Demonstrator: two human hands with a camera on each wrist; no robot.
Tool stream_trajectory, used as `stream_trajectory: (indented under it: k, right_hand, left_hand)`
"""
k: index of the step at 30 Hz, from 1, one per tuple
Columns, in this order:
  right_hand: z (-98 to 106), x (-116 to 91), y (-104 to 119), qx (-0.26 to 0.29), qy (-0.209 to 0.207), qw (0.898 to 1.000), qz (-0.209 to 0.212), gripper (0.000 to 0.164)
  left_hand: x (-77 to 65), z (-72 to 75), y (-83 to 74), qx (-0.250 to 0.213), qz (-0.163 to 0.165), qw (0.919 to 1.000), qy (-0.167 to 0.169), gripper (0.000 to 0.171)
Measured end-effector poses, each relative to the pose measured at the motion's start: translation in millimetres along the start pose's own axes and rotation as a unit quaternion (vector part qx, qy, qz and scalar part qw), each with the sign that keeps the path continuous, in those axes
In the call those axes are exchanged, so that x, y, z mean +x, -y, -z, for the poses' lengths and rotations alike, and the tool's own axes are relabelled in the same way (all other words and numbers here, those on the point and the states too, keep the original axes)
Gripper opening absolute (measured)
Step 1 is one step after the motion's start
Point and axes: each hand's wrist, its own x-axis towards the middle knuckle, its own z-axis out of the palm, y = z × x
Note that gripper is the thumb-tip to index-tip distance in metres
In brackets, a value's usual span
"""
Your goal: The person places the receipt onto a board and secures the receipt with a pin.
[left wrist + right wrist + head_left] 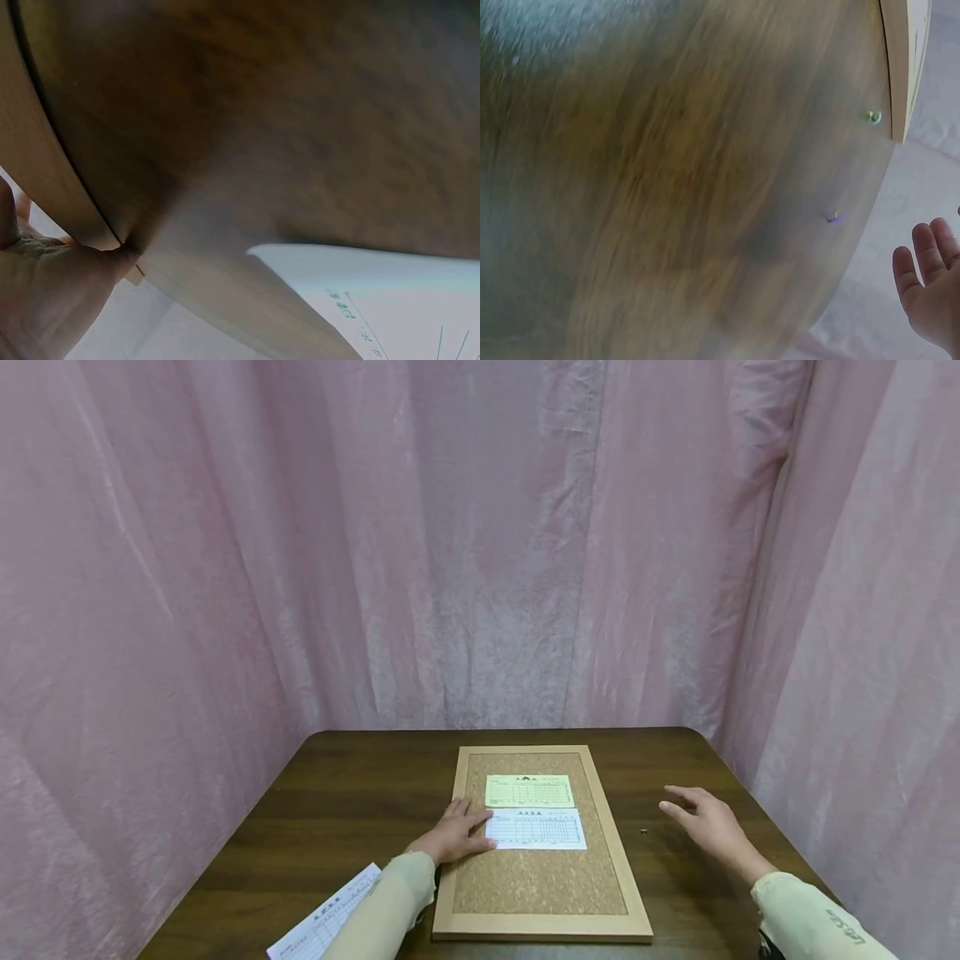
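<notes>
Hands differ: left (452, 835) rests on corkboard (536, 885), right (711, 828) hovers.

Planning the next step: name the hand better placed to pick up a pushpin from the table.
Likely the right hand: it looks empty, on the same side of the corkboard as the purple pushpin and green pushpin. The left hand rests on the corkboard, touching the white slip.
</notes>
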Motion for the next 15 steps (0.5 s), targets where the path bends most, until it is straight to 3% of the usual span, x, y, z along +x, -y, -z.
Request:
stream_trajectory:
  k: [15]
  right_hand:
    - [12, -7, -31, -0.013, 0.026, 0.999, -0.046, 0.060]
  left_hand:
    - [1.0, -0.7, 0.2, 0.015, 0.002, 0.9999, 0.000, 0.067]
